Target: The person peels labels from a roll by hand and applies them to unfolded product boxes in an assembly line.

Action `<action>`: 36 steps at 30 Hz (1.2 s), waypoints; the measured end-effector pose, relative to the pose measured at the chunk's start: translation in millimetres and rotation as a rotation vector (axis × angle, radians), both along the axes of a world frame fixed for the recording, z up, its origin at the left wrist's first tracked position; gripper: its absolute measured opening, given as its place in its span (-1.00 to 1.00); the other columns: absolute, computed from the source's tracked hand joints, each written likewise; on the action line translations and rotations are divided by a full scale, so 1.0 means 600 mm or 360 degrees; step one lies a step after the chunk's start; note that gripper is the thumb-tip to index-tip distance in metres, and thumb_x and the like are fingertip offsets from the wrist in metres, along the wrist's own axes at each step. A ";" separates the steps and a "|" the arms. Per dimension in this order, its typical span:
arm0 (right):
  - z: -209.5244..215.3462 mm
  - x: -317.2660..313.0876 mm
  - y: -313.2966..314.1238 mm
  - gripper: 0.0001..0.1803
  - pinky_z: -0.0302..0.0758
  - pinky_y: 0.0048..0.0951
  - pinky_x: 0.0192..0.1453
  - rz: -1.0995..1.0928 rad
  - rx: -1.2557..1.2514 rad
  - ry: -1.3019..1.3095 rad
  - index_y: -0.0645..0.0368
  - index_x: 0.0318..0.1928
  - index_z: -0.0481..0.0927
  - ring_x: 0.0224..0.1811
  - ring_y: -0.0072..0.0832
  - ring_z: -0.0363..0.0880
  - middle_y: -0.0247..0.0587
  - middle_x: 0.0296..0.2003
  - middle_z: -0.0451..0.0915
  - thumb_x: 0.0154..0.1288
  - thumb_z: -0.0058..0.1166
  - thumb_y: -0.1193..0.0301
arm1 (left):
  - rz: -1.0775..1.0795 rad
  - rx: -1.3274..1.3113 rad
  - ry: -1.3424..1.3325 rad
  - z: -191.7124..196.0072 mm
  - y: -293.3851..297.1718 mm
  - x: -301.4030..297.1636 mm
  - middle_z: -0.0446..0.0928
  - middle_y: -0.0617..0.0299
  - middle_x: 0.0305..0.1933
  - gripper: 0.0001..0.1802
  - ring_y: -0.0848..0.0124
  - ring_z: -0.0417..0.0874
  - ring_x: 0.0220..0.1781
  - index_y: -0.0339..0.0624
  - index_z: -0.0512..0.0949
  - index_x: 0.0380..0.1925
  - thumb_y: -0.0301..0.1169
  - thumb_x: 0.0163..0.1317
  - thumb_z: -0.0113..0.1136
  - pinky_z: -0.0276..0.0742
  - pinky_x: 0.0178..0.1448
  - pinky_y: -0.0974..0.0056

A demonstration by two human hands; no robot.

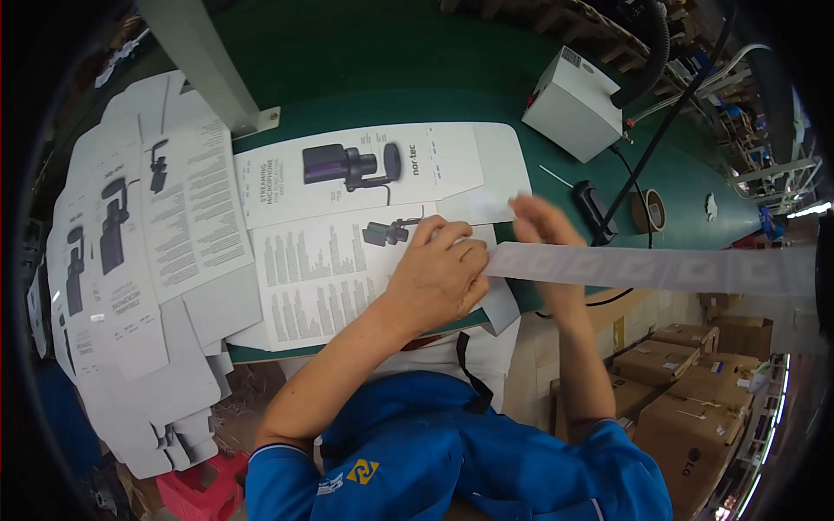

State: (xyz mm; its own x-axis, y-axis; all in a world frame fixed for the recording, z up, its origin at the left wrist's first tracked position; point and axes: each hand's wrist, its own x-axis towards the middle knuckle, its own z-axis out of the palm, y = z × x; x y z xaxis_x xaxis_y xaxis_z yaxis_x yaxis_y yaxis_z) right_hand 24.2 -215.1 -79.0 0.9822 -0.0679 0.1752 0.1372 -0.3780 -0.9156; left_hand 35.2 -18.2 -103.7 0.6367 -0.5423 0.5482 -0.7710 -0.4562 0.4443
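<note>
A flat, unfolded white carton [452,169] printed with a microphone lies on the bench in front of me. My left hand [439,271] rests over its near panel, fingers curled and closed at the end of a translucent strip of square labels [660,269]. The strip runs off to the right, passing in front of my right wrist. My right hand [547,226] is raised just beyond the strip, near the carton's right flap, and smeared by motion. Whether it pinches anything does not show.
More flat printed cartons [195,200] lie stacked at the left beside a metal post [204,65]. On the green bench [365,95] at right stand a white box-shaped device [573,104] with a hose, a black tool [595,211] and a tape roll [650,211]. Brown boxes [686,425] stand below.
</note>
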 end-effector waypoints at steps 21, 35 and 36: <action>0.238 0.154 -0.004 -0.71 0.45 -0.69 -0.61 0.0067 0.0232 0.0126 0.25 -0.06 0.53 -0.63 -0.63 0.56 -0.26 -0.37 0.64 0.36 0.20 0.32 | 0.0033 -0.0677 -0.0061 0.060 0.105 -0.161 0.64 0.11 -0.33 -0.95 0.21 0.64 -0.31 -0.28 0.52 -0.52 -0.56 -0.06 0.16 0.52 -0.11 0.19; 0.405 0.161 -0.101 -0.60 0.42 -0.71 -0.45 0.0462 0.0598 -0.0571 0.17 0.26 0.44 -0.21 -0.74 0.60 -0.36 0.00 0.62 0.48 0.07 0.36 | -0.0351 -0.0688 -0.0102 0.095 0.117 -0.203 0.62 0.06 -0.32 -0.95 0.19 0.61 -0.32 -0.30 0.52 -0.53 -0.57 0.02 0.21 0.54 -0.09 0.19; 0.405 0.151 -0.017 -0.59 0.43 -0.73 -0.43 0.0590 0.0539 -0.0576 0.16 0.26 0.44 -0.24 -0.78 0.58 -0.43 -0.06 0.62 0.48 0.08 0.36 | -0.0377 -0.0659 -0.0042 0.097 0.118 -0.201 0.62 0.05 -0.32 -0.96 0.19 0.61 -0.32 -0.30 0.53 -0.51 -0.58 0.02 0.21 0.54 -0.10 0.19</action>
